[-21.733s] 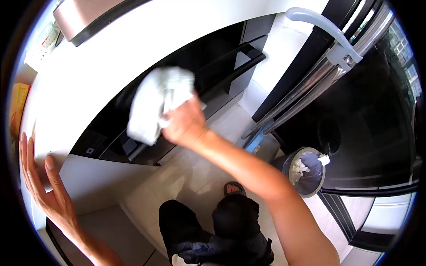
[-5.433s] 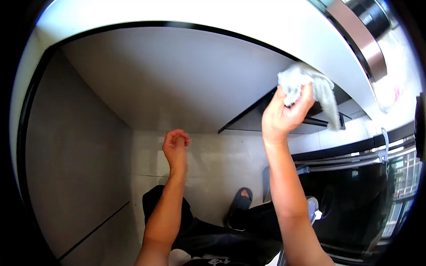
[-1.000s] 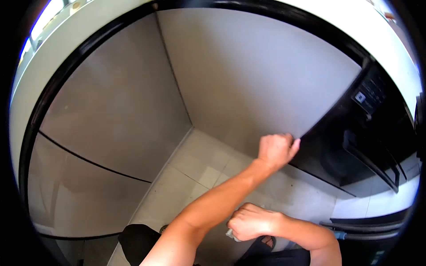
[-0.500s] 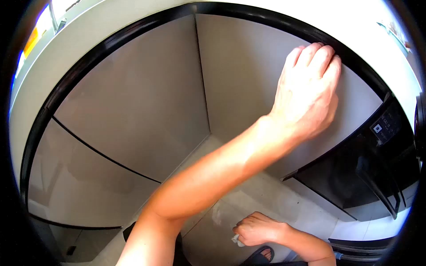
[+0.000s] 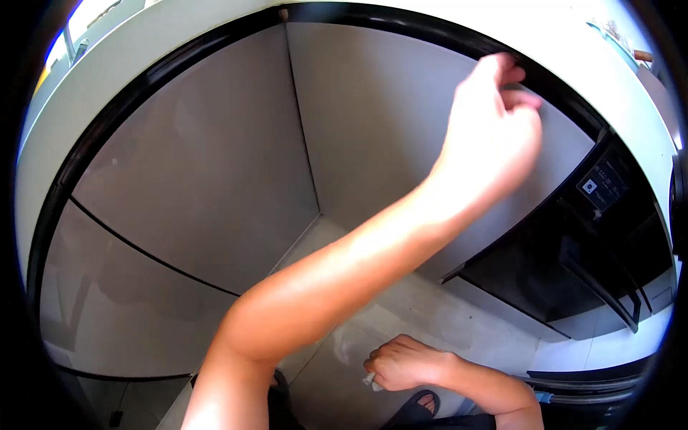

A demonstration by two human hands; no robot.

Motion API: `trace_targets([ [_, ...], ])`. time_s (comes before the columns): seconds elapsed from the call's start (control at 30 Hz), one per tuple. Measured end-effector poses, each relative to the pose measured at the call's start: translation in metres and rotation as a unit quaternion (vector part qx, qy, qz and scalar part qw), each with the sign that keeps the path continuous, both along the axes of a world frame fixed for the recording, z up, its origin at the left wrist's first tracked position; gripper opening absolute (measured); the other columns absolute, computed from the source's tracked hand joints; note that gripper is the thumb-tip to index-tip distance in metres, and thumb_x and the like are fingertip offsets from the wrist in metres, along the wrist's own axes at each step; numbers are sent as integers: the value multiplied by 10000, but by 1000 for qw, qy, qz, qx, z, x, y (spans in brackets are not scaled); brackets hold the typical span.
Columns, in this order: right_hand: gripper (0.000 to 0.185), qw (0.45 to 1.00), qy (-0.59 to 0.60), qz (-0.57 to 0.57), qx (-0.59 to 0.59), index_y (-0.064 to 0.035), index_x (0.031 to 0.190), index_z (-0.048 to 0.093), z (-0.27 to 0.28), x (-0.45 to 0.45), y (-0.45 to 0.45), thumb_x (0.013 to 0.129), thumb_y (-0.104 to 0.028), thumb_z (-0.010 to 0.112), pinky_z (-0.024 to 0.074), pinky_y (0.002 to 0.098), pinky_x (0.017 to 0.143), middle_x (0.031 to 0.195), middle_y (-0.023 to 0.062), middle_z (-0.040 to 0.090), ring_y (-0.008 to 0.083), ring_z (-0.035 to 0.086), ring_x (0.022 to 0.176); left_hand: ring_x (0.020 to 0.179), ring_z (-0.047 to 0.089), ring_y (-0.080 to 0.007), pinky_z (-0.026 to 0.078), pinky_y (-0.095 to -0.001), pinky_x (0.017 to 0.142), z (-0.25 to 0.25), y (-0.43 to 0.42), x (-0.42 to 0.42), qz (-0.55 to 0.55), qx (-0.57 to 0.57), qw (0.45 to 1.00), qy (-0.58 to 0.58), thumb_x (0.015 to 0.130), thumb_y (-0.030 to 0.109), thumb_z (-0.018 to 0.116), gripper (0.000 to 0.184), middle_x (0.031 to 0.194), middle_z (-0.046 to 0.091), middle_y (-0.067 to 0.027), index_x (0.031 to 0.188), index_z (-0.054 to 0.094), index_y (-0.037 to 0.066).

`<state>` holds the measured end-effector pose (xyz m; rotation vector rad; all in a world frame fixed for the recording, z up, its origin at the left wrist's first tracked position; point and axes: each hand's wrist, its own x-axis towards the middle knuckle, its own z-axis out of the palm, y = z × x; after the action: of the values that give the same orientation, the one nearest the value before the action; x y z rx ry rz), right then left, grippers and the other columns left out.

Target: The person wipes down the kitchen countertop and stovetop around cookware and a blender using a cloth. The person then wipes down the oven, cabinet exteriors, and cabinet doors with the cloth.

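My left hand [image 5: 494,122] is up at the right part of the black trim strip [image 5: 423,32] that runs under the white countertop. Its fingers are loosely bent with gaps between them and slightly blurred; I see nothing held in them. Behind it is a pale grey cabinet door [image 5: 373,122], which meets another grey cabinet door [image 5: 201,143] at an inner corner. Low down, above the floor, my right hand [image 5: 408,363] is closed around a crumpled whitish cloth [image 5: 372,381], of which only a small end shows.
A black built-in appliance [image 5: 530,287] with a bar handle stands at the right. The white countertop [image 5: 93,79] curves around the top. Below are the tiled floor [image 5: 430,308] and my sandalled foot [image 5: 423,407]. Dark hose-like pipes [image 5: 588,387] lie at the lower right.
My left hand's fingers, earlier bent together over the trim strip, have loosened and spread apart. The view has shifted slightly. The right hand still holds the cloth.
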<state>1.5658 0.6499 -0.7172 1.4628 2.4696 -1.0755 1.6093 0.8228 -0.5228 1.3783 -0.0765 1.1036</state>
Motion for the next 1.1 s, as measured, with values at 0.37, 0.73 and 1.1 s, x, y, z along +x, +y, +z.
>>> trace_targets([
  [0.37,199,999,-10,-39,12,-3,831,693,-1,4,-8,796,-143,557,526,462,781,847,202,703,381,684,859,1314,450,-375,424,-415,1105,31,-7,-19,-217,-291,928,-83,768,-100,512,605,1367,416,-298,1344,347,-187],
  [0.73,187,999,9,-27,30,3,807,694,-9,-4,-14,775,-137,576,521,439,789,830,194,704,360,687,845,700,720,-118,612,-164,581,46,-4,-92,-90,-251,962,62,959,97,640,167,944,729,-141,1051,622,-41],
  [1.1,213,1000,-12,-2,-9,0,818,720,-9,-6,-18,783,-158,582,526,441,795,839,180,718,364,693,890,697,706,-87,587,-153,573,48,0,-108,-73,-246,963,79,949,110,671,132,898,735,-116,1001,642,-9],
])
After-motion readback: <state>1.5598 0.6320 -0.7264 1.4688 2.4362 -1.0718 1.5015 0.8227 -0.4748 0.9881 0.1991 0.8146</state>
